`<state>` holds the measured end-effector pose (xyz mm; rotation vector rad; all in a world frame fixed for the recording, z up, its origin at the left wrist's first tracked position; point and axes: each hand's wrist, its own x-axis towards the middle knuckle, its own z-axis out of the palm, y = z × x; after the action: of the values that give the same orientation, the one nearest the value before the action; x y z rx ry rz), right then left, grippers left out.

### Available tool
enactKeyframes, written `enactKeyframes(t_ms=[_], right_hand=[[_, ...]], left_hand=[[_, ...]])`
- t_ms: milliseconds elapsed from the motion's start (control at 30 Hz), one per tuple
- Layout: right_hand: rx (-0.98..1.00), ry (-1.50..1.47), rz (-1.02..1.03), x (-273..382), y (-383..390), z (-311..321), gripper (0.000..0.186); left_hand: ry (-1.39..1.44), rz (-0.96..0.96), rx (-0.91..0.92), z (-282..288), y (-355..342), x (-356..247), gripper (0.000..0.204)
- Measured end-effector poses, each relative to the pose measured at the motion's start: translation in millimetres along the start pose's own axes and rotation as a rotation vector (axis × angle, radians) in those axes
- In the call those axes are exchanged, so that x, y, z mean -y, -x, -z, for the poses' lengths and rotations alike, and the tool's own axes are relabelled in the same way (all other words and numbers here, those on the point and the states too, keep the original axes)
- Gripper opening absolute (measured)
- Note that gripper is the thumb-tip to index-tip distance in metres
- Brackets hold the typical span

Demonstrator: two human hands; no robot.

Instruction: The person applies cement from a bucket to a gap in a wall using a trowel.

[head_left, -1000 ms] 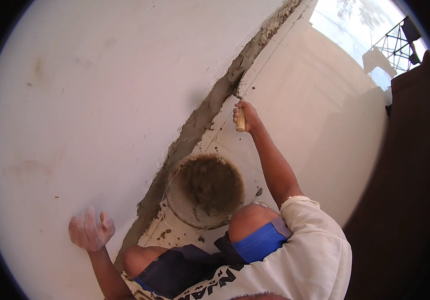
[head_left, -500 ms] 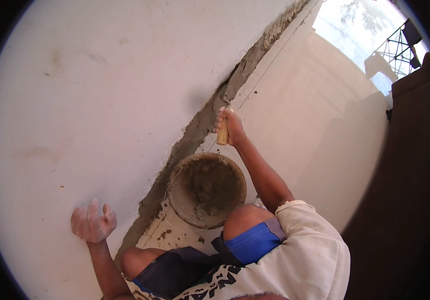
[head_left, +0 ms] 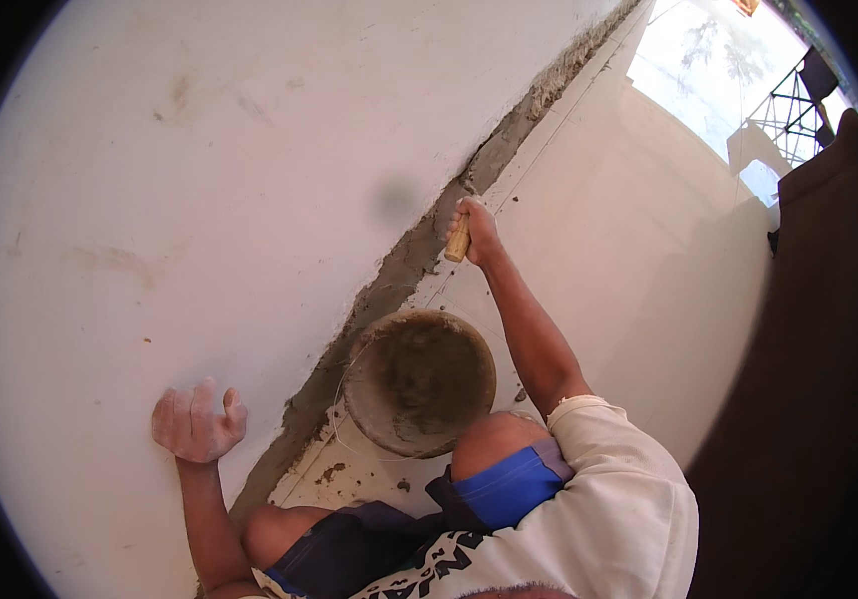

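My right hand (head_left: pixel 484 230) is closed around the wooden handle of a trowel (head_left: pixel 458 246). Its metal end reaches into the grey mortar strip (head_left: pixel 411 258) along the foot of the white wall (head_left: pixel 179 180); most of the blade is hidden. My left hand (head_left: pixel 199 423), whitish with dust, is against the wall with nothing in it, thumb apart from the fingers. Between my knees and the strip stands a round bucket (head_left: pixel 367 404) with a thin wire handle. Wet grey mortar (head_left: pixel 434 374) coats its inside.
Mortar crumbs (head_left: pixel 331 472) are scattered on the pale tiled floor (head_left: pixel 638 220) near the bucket. A dark brown upright surface (head_left: pixel 808 329) stands at the right. At the far right, a black metal frame (head_left: pixel 793 115) shows against a bright opening.
My right hand and the trowel have moved slightly farther along the strip, up and to the right. The left hand stays against the wall. The whole view has shifted a little.
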<state>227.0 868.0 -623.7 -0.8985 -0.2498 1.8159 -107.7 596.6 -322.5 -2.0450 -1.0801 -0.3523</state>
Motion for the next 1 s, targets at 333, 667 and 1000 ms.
enactKeyframes(t_ms=[333,667,1000], right_hand=[[0.185,0.47,0.08,5.4,149.9,2.2,0.021],[0.089,1.081,0.12,46.1,221.5,59.6,0.032],[-0.173,0.756,0.164,63.8,94.2,57.9,0.017]], left_hand=[[0.647,0.353,0.486,-30.0,14.3,-67.3,0.038],[1.315,1.356,1.098,-97.9,111.4,-168.1,0.053],[1.393,1.454,1.059,-99.5,108.4,-154.7,0.035]])
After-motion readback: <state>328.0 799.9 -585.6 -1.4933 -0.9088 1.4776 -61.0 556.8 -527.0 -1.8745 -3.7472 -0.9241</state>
